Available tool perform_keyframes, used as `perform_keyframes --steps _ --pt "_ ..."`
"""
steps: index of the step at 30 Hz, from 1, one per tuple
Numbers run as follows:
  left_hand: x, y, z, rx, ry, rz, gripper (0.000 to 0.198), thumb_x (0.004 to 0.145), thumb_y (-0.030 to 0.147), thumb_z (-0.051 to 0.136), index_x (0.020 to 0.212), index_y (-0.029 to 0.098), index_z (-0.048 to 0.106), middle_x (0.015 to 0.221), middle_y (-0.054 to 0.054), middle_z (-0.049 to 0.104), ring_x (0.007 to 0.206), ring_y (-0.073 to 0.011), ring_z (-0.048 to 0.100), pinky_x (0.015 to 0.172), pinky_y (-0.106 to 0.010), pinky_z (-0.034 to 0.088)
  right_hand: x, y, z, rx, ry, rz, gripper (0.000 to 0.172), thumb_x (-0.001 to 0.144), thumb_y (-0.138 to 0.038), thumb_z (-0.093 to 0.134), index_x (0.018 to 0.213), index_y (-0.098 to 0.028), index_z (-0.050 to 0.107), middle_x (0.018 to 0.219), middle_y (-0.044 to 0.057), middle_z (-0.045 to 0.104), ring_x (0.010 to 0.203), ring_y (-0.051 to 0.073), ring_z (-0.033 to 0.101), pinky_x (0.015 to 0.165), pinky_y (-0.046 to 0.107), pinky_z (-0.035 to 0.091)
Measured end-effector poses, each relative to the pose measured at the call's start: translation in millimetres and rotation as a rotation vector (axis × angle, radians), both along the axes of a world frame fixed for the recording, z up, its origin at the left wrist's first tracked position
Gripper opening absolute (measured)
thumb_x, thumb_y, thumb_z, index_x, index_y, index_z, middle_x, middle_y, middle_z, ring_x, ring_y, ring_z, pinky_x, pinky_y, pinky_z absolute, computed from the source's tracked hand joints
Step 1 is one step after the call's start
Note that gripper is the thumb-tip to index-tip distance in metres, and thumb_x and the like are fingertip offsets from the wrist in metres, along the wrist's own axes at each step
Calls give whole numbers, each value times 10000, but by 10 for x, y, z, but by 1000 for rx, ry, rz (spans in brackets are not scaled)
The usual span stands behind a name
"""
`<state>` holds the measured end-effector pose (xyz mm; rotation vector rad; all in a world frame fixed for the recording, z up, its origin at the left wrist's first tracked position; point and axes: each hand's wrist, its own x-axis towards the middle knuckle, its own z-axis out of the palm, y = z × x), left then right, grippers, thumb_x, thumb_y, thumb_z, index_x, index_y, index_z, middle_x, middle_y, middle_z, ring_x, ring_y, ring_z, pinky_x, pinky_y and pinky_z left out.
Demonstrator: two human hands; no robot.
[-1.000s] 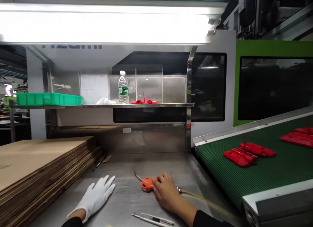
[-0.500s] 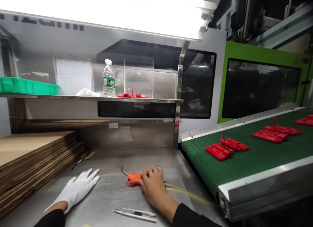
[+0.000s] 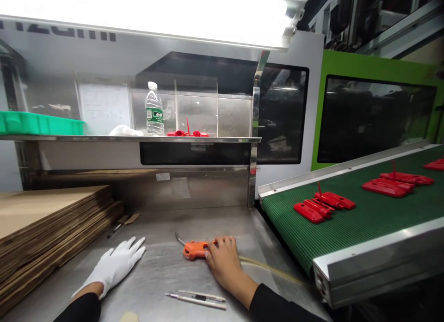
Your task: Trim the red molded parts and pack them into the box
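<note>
a: what's the right hand [image 3: 222, 262] doing, low in the middle of the frame?

b: it's bare and lies over the rear of the orange air gun [image 3: 194, 250], fingers curled down on the handle end. the gun rests flat on the steel desk [image 3: 163, 271], its thin metal nozzle pointing toward the upper left. i'd call it a loose cover more than a lift; whether the grip is truly clamped on it i cannot tell.

a: and the hose?

b: a yellowish hose [image 3: 267, 269] runs from under the palm toward the lower right, so the gun probably lies where the hose lets it rest slack.

a: the left hand [image 3: 114, 266]?

b: in a white glove, flat on the desk at lower left, fingers spread apart, holding nothing. it looks like a bracing palm (the glove only on this hand).

a: what's around?

b: a box cutter [image 3: 196, 298] lies just below the right hand, near the bottom edge. a stack of flat cardboard [image 3: 48, 225] fills the left side. on the right, a green conveyor belt [image 3: 367, 220] carries red plastic parts [image 3: 324, 204]. a water bottle [image 3: 154, 110] stands upright on the shelf [image 3: 132, 139] in the upper middle, beside a green tray [image 3: 38, 124] at far left.
</note>
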<state>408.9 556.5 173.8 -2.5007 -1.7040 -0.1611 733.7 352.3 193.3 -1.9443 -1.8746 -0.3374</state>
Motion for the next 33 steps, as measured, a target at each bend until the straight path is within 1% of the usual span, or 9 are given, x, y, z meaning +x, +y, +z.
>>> perform_keyframes --steps 5,11,16,22,27,30,33 --pt "-2 -6 28 7 -10 -10 634 981 498 253 1550 244 369 1615 -164 353 1474 -363 338 1175 -573 242 10 -25 21 -15 2 10 286 1000 -387 555 1193 -191 633 1211 72 637 1179 260 578 1054 554 435" --pt "-7 -19 34 2 -1 -24 644 977 481 257 1550 210 370 1611 -184 353 1477 -364 333 1170 -576 245 27 -17 29 -20 4 20 282 1003 -382 550 1195 -193 630 1219 72 632 1181 258 575 1048 545 442" --pt "24 -57 60 10 -1 -10 639 976 478 258 1546 217 381 1610 -177 360 1470 -362 347 1168 -566 248 26 -9 27 -28 9 16 288 1001 -385 553 1205 -196 627 1242 77 624 1189 261 571 1045 544 446" --pt "46 -135 101 15 -22 6 625 967 478 307 1532 232 410 1603 -162 380 1462 -364 361 1168 -548 258 29 -26 22 -39 1 24 279 1009 -375 539 1209 -202 628 1251 78 621 1185 257 573 1043 539 450" --pt "78 -182 126 12 -15 20 606 988 461 286 1537 233 402 1604 -164 378 1466 -365 352 1167 -542 257 45 -15 -14 -36 -12 31 277 1007 -364 542 1217 -204 623 1267 79 612 1196 258 566 1043 533 451" --pt "99 -236 164 16 -15 15 574 1003 433 328 1525 213 423 1593 -175 393 1455 -367 367 1161 -547 271 61 0 -40 -33 -25 37 279 1008 -362 541 1228 -208 618 1269 77 611 1190 254 568 1036 523 457" --pt "115 -326 201 34 -32 -2 551 1009 456 406 1497 202 451 1565 -162 436 1435 -336 400 1159 -565 289 76 10 -74 -37 -40 44 281 1012 -371 533 1225 -210 621 1264 76 613 1185 252 571 1028 515 463"
